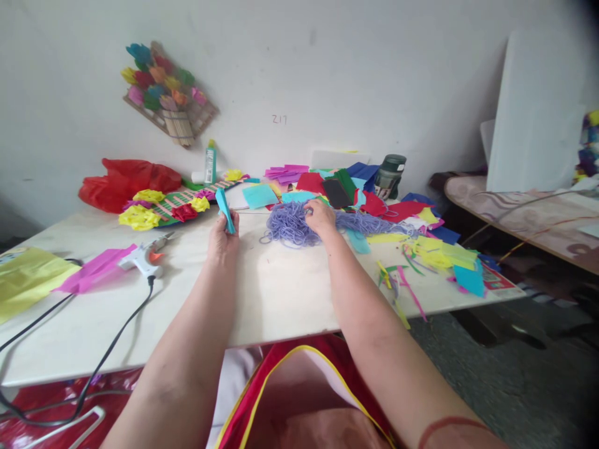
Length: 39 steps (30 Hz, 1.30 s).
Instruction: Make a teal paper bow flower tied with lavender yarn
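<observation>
Table (281, 305) carries a purple yarn heap (289, 226) well back from its near edge, with room between; the right hand (321, 216) lies on it, narrowed, its grip unclear; the left hand (223, 240), nearer the left edge, holds folded blue paper (224, 209).

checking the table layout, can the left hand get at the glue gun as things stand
Probably yes: the glue gun lies to the left of the left hand, with nothing apparent between them. That hand holds blue paper, though, which it may need to put down first.
</observation>
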{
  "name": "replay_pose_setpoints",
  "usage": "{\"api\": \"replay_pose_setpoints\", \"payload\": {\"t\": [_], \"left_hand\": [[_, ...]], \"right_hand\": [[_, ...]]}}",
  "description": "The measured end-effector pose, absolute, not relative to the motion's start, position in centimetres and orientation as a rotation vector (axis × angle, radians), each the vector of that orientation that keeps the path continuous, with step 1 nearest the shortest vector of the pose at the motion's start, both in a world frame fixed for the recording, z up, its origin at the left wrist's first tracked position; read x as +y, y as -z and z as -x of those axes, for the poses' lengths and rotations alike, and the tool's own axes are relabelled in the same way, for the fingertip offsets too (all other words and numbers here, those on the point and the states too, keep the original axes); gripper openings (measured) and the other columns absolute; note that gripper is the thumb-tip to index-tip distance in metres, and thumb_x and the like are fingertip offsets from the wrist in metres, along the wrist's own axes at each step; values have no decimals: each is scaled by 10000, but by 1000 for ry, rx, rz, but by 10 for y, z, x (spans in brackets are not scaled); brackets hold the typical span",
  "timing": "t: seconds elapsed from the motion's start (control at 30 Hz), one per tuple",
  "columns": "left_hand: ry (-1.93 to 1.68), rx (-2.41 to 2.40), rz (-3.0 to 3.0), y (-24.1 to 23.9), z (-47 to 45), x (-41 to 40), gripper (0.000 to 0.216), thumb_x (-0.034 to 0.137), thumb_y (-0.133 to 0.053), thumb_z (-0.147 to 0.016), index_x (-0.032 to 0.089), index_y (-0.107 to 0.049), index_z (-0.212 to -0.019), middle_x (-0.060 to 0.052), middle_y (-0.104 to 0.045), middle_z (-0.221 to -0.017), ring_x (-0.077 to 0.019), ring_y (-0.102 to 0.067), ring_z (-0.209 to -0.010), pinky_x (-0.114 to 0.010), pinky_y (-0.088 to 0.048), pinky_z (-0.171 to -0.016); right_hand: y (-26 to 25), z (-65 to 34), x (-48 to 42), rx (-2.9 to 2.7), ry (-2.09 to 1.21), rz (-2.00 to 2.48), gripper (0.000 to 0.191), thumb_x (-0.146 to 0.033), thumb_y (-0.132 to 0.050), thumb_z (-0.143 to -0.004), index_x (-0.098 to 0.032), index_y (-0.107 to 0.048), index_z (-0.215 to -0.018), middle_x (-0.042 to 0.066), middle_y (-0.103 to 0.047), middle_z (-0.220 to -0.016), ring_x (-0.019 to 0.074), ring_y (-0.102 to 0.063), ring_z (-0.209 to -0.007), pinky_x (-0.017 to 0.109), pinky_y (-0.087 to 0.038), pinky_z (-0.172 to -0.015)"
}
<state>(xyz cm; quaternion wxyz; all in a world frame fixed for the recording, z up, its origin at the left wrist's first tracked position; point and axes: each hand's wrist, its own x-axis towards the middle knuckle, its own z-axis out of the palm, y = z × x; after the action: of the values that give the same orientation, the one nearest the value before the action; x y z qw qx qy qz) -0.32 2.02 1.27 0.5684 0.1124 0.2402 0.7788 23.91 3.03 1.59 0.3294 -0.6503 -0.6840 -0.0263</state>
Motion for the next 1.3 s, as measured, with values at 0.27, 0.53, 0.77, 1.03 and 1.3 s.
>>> {"api": "replay_pose_setpoints", "payload": {"t": [0.27, 0.53, 0.77, 1.03, 1.3], "left_hand": [[-1822, 568, -271, -11, 2, 20, 148, 63, -502, -869, 127, -613, -796, -9, -653, -694, -76, -657, -670, -203, -569, -777], [-1804, 585, -291, -9, 1, 22, 140, 65, -512, -865, 131, -618, -802, -13, -657, -702, -81, -665, -693, -202, -564, -790], [-1786, 549, -315, -7, 0, 23, 152, 58, -501, -866, 120, -616, -788, -18, -662, -702, -77, -659, -676, -196, -562, -787], [-1773, 578, -317, -7, 0, 25, 152, 64, -510, -861, 118, -619, -770, -23, -661, -692, -81, -660, -667, -203, -563, -775], [-1735, 603, -436, -2, -2, 29, 100, 113, -578, -825, 125, -655, -888, -55, -709, -799, -95, -662, -670, -212, -558, -754]], "right_hand": [[-21, -238, 26, -1855, 107, 1809, 309, -137, -463, -801, -238, -727, -925, 34, -707, -1038, 192, -599, -1013, 348, -366, -961], [-15, -238, 29, -1940, 50, 1896, 300, -217, -491, -843, -281, -739, -1000, 26, -705, -1093, 211, -617, -1035, 310, -438, -883], [-15, -235, 27, -1996, 36, 1877, 274, -317, -565, -820, -318, -718, -1047, 11, -705, -1093, 193, -623, -1017, 287, -447, -856], [-14, -232, 26, -1952, 152, 1863, 282, -281, -481, -850, -267, -745, -949, 53, -695, -1066, 196, -624, -958, 306, -440, -854], [-10, -238, 38, -1629, -95, 1701, 201, -264, -535, -789, -226, -727, -833, 5, -672, -1062, 157, -591, -970, 260, -446, -854]]}}
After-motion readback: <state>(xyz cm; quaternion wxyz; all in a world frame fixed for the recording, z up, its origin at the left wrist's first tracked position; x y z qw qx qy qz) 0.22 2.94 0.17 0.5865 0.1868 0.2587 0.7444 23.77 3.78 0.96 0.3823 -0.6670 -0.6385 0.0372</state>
